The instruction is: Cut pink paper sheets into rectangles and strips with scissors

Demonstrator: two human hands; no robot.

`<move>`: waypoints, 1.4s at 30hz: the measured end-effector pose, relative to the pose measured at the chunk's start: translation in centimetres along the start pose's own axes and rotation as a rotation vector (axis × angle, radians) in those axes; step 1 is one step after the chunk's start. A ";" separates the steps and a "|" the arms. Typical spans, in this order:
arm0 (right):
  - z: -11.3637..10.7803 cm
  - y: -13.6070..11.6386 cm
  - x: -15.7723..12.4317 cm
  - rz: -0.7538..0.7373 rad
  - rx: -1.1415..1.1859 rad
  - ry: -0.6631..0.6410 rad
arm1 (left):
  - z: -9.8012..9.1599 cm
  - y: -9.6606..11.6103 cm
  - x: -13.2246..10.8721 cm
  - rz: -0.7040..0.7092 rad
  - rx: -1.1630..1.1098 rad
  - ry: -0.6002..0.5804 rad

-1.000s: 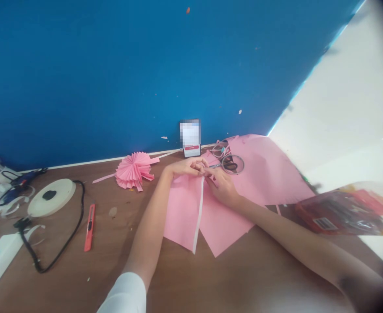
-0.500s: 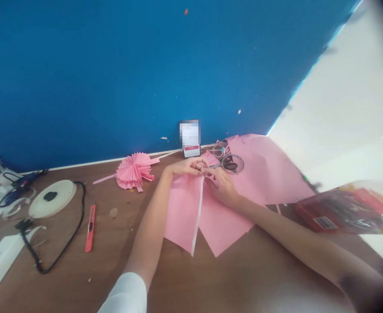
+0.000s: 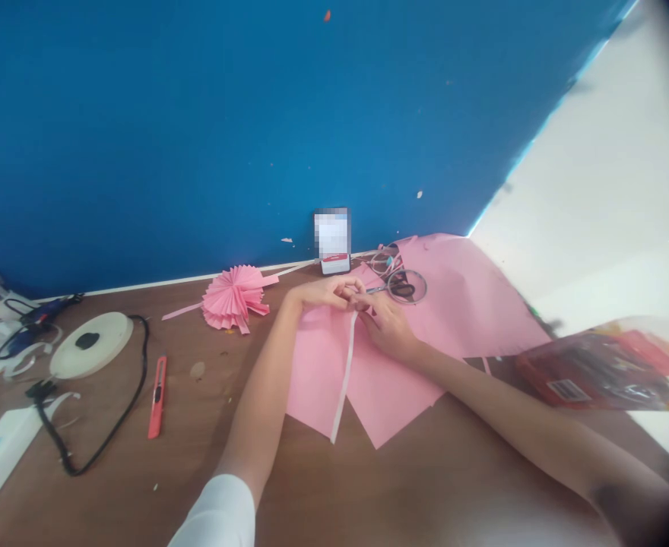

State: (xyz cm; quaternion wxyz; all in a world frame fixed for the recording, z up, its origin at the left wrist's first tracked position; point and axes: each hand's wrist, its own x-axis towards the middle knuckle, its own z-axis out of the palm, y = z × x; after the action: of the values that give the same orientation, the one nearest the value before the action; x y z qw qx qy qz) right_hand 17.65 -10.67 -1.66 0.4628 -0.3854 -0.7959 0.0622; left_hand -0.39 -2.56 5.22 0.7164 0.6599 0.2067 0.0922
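Both hands meet at the far end of a pink paper sheet on the table. A narrow white strip, like double-sided tape, runs down the sheet's right edge towards me. My left hand has its fingers curled and pinched at the top of that edge. My right hand pinches at the strip's upper end, its fingertips touching those of my left. Exactly what lies between the fingertips is hidden. Another pink sheet lies under my right hand and wrist. Just beyond it are scissors.
A pleated pink paper rosette lies left of my hands. A phone leans against the blue wall. Further left are a red box cutter, a white disc-shaped reel, a black cable and a power strip. A plastic package sits at right.
My hands stay almost in place, with only slight finger movement. The strip's near end has shifted a little to the left and up.
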 end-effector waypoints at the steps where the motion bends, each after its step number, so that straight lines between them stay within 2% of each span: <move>1: 0.0 0.0 0.0 -0.002 0.009 -0.008 | -0.1 0.0 0.1 -0.002 0.007 -0.013; 11: 0.0 0.1 0.0 -0.047 0.016 -0.088 | -0.1 -0.4 0.3 0.034 -0.004 -0.042; 18: -0.5 -0.8 0.3 0.037 0.116 -0.006 | -0.3 -0.5 0.2 -0.017 0.034 0.032; 28: -0.1 -0.2 0.3 0.052 0.094 -0.023 | 0.0 0.0 -0.2 0.011 0.032 0.103; 34: -0.2 -0.3 0.1 0.018 0.068 -0.030 | -0.3 -0.3 -0.1 0.035 0.040 0.073; 42: -0.3 -0.4 0.3 0.001 0.142 -0.050 | -0.1 -0.3 0.0 0.022 0.018 0.016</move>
State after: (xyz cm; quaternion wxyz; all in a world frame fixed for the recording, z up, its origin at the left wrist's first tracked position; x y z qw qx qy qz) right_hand 17.55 -10.84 -1.06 0.4689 -0.3504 -0.8005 0.1286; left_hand -0.52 -2.52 4.95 0.7076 0.6679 0.2061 0.1034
